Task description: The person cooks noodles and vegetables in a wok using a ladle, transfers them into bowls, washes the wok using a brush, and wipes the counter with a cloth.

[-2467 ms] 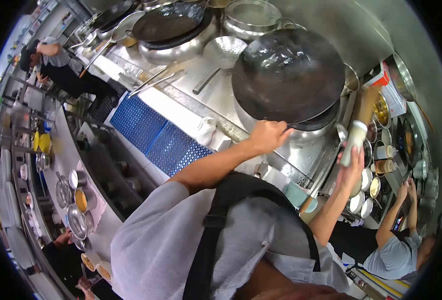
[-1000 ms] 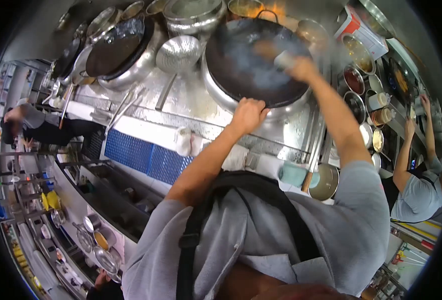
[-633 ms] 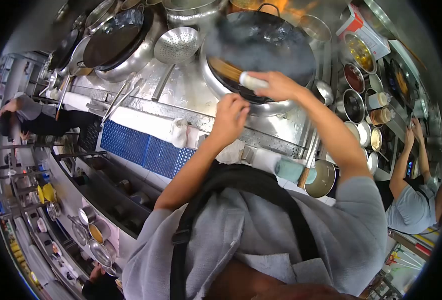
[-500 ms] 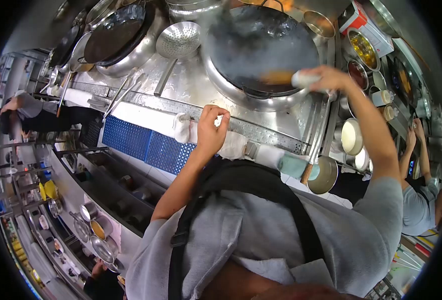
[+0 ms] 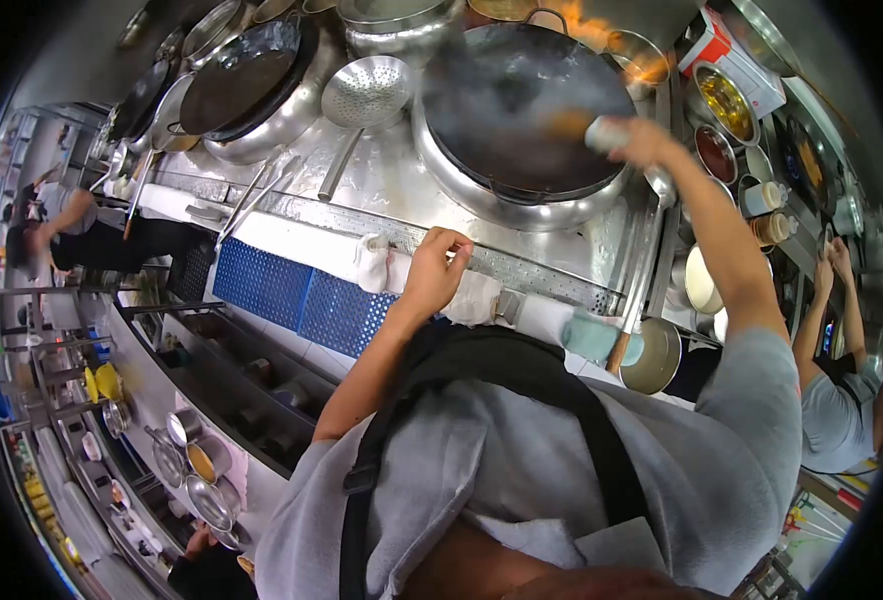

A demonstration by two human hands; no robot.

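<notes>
My right hand (image 5: 645, 143) grips the white handle of what looks like a wok brush (image 5: 602, 133); its brown end is smeared by motion over the wok. Beneath it the large black wok (image 5: 532, 150) sits on a round steel burner ring (image 5: 462, 200), with haze over its inside. My left hand (image 5: 440, 270) hovers near the front edge of the stove, fingers curled in toward the thumb, and I see nothing in it. A ladle (image 5: 662, 187) with a long handle lies along the stove's right side, close below my right wrist.
Flames (image 5: 587, 25) rise behind the wok. A perforated strainer (image 5: 367, 92) and tongs (image 5: 252, 200) lie to the left, near a second wok (image 5: 247, 85). Steel bowls, including one of yellow oil (image 5: 724, 100), and squeeze bottles (image 5: 762, 198) line the right. Co-workers stand at both sides.
Flames behind the wok have grown. My right hand has shifted slightly up with the brush, uncovering the ladle's bowl. My left hand has moved a little right and down.
</notes>
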